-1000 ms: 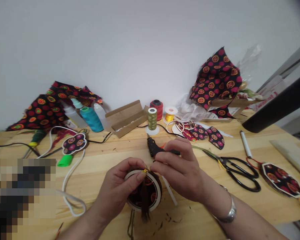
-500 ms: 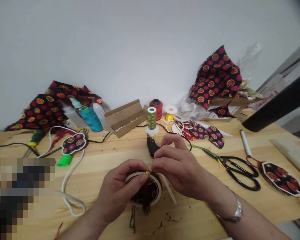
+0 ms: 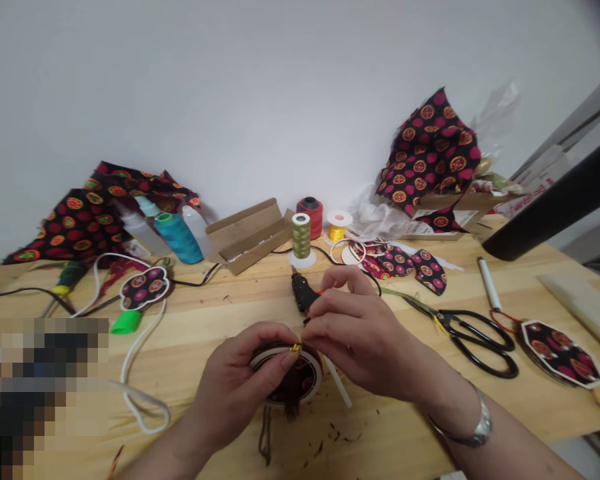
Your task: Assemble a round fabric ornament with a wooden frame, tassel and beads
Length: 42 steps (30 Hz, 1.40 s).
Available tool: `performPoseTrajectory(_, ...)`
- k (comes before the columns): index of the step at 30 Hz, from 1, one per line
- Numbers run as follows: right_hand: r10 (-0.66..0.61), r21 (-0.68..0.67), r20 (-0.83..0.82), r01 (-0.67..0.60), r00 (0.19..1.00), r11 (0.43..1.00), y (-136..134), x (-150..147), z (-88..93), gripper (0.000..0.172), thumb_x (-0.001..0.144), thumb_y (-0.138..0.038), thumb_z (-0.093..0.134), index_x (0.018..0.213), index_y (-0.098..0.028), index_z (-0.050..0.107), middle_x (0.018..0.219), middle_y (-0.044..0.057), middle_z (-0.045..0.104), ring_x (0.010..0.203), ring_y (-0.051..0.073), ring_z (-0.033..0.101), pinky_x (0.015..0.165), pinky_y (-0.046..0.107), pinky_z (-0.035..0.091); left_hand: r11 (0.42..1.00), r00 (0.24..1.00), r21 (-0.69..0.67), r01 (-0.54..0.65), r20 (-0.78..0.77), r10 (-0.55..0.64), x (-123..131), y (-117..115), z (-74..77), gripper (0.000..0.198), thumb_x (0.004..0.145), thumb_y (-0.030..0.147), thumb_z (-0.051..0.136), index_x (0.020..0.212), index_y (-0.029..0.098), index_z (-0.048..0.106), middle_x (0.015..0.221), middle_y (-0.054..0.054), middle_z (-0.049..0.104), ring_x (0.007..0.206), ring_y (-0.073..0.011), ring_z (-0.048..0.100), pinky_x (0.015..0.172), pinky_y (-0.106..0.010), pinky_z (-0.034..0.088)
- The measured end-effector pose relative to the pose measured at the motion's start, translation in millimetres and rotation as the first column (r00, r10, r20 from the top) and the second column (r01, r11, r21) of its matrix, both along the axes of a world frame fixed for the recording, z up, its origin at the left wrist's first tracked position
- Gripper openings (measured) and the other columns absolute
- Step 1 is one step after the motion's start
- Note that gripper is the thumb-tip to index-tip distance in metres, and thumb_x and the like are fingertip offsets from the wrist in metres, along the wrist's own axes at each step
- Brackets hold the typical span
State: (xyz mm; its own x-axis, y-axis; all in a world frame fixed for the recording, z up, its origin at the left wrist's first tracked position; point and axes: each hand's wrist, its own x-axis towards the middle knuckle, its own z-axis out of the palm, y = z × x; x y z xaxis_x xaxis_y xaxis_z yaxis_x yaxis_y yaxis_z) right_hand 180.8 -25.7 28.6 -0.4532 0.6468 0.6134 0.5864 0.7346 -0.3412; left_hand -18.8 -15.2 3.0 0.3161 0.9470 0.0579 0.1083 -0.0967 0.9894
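The round white-rimmed fabric disc [image 3: 310, 381] lies near the wooden table's [image 3: 220, 320] front edge. The black hot-glue gun [image 3: 300, 293] is just behind it, the black scissors [image 3: 453, 327] are to its right, and the olive thread spool [image 3: 301, 237] stands toward the back edge.

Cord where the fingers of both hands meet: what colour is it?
The cord is yellow, on the round piece; head view shows it best.

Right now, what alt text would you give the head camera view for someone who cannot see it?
Over a pale wooden table, the left hand grips a round white-rimmed dark fabric ornament while the right hand pinches a small yellow knot at its top edge. A black glue gun shows behind that hand; black scissors lie to the right.
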Motion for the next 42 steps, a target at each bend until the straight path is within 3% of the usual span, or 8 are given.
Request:
performPoseTrajectory(5, 0.006, -0.013, -0.004, -0.006, 1.0, 1.0, 0.1, 0.0, -0.9, 0.014, 0.089, -0.017, 0.057, 0.081, -0.014, 0.068, 0.081, 0.006, 0.064, 0.099, 0.022, 0.044, 0.093, 0.038, 0.041, 0.995, 0.994, 0.031, 0.099, -0.049, -0.097, -3.2, 3.5, -4.5, 0.009, 0.076, 0.016, 0.068, 0.081, 0.023, 0.071, 0.07, 0.005, 0.073, 0.061, -0.0097, 0.066, 0.058, -0.014, 0.052)
performPoseTrajectory(13, 0.032, -0.029, -0.015, -0.032, 0.999, 0.999, 0.1, 1.3, -0.8, 0.013, 0.089, -0.016, 0.057, 0.082, -0.013, 0.068, 0.082, 0.006, 0.064, 0.098, 0.021, 0.045, 0.093, 0.037, 0.042, 0.988, 0.991, 0.085, 0.13, -0.035, -0.128, -4.7, 4.0, -6.3, 0.016, 0.079, 0.012, 0.066, 0.084, 0.027, 0.07, 0.072, 0.009, 0.073, 0.063, -0.0066, 0.066, 0.06, -0.01, 0.051)
performPoseTrajectory(32, 0.05, -0.037, 0.008, -0.05, 0.999, 0.998, -0.5, 0.8, -0.7, 0.015, 0.09, -0.015, 0.055, 0.084, -0.013, 0.069, 0.081, 0.006, 0.064, 0.102, 0.021, 0.045, 0.095, 0.038, 0.041, 0.983, 0.989, 0.12, 0.137, -0.064, -0.13, -5.5, 2.3, -6.8, 0.016, 0.078, 0.013, 0.066, 0.085, 0.026, 0.07, 0.072, 0.008, 0.073, 0.061, -0.0077, 0.066, 0.059, -0.012, 0.052)
performPoseTrajectory(42, 0.044, -0.076, -0.104, -0.052, 0.994, 0.996, 0.5, 0.1, -6.6, 0.006, 0.085, -0.013, 0.062, 0.081, -0.015, 0.066, 0.08, 0.004, 0.065, 0.097, 0.02, 0.047, 0.092, 0.037, 0.043, 0.986, 0.992, 0.124, 0.111, -0.074, -0.102, -5.2, 2.7, -7.4, 0.012, 0.078, 0.014, 0.065, 0.084, 0.024, 0.071, 0.07, 0.005, 0.073, 0.06, -0.0098, 0.066, 0.057, -0.015, 0.053)
